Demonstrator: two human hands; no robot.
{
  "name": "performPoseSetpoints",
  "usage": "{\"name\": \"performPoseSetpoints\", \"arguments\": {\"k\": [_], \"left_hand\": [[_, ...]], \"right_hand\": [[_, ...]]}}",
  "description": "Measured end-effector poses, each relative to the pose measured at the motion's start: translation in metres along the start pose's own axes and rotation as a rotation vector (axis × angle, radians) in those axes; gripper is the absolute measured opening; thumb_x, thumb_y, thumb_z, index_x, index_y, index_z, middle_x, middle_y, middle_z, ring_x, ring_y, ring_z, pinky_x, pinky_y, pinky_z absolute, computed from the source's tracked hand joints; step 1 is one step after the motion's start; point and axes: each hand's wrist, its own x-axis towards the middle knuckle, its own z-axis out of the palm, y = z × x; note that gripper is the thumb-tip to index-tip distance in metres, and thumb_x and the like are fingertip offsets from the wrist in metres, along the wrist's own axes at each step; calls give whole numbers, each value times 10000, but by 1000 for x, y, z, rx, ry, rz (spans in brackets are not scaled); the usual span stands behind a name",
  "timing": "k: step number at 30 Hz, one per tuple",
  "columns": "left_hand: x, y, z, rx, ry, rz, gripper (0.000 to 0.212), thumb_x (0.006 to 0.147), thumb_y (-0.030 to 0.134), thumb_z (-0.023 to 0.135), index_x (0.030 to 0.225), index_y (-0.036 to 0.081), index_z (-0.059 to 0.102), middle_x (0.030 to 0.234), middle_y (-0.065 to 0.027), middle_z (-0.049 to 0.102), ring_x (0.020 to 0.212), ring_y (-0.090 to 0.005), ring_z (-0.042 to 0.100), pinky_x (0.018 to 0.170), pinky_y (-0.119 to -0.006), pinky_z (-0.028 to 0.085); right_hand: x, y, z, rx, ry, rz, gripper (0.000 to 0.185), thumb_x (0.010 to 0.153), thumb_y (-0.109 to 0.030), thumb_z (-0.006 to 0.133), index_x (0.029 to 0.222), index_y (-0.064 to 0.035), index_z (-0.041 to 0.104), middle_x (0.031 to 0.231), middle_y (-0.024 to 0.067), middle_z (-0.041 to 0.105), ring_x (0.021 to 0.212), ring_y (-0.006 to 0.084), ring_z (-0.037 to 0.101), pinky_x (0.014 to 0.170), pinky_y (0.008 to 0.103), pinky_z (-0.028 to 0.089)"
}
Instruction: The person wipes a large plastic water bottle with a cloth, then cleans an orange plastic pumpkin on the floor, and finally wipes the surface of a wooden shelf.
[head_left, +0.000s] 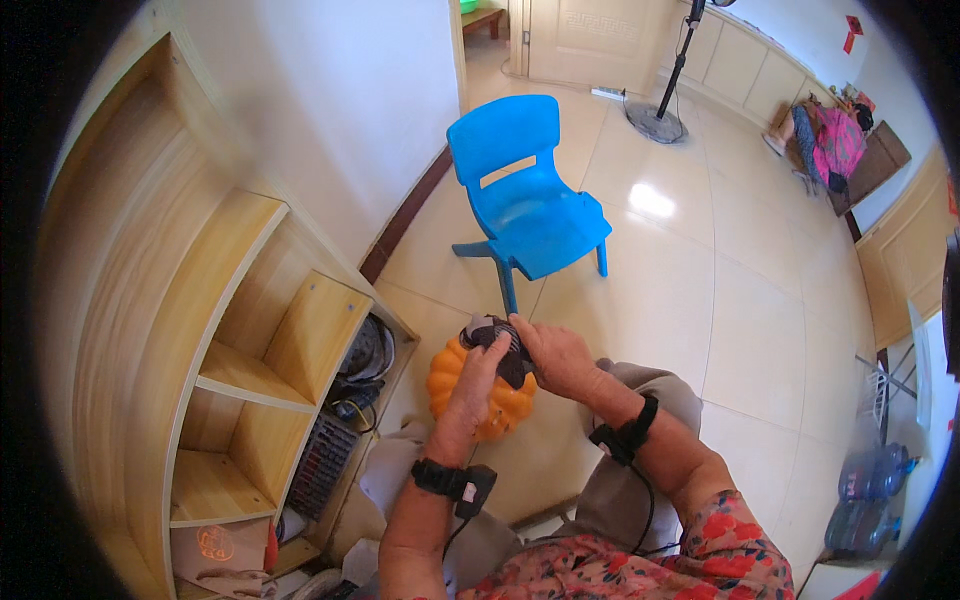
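Between my two hands is a dark, crumpled cloth (513, 369) with lighter stripes and a grey part at its far end. My left hand (478, 382) grips it from the near left, thumb laid along the top. From the right, my right hand (559, 354) closes on its other side. An orange ribbed pumpkin (444, 379) sits on the floor below, partly hidden by the cloth and my left forearm. Both wrists wear black straps with small cabled devices.
A blue plastic chair (536, 217) stands just ahead. On the left is a wooden shelf unit (247, 352) holding a keyboard (322, 457). A fan's round base (656, 124) and a person in pink (836, 146) are farther off. Large water bottles (870, 472) stand at the right.
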Motion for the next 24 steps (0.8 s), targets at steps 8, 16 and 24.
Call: {"name": "performPoseSetpoints", "arguments": {"k": [8, 16, 24], "left_hand": [[11, 4, -19, 113, 114, 161, 463, 970, 400, 378, 1145, 13, 562, 1102, -82, 620, 1014, -212, 578, 918, -354, 414], [2, -79, -45, 282, 186, -141, 336, 929, 316, 460, 1012, 34, 623, 953, -73, 663, 873, -164, 638, 836, -348, 478], [-6, -220, -89, -87, 388, -532, 815, 793, 601, 594, 1322, 41, 328, 1280, -224, 442, 1059, -340, 548, 842, -476, 470]], "right_hand": [[8, 27, -6, 201, 157, 247, 449, 769, -142, 617, 1195, -148, 474, 1015, 130, 616, 924, 357, 595, 734, 437, 481], [9, 57, -27, 964, 505, 506, 367, 900, -309, 601, 1115, -13, 577, 958, 21, 574, 890, 111, 514, 786, 272, 446], [-7, 65, -37, 1247, 626, 543, 424, 893, -319, 602, 1137, 14, 505, 1019, 70, 575, 907, 146, 574, 743, 298, 500]]}}
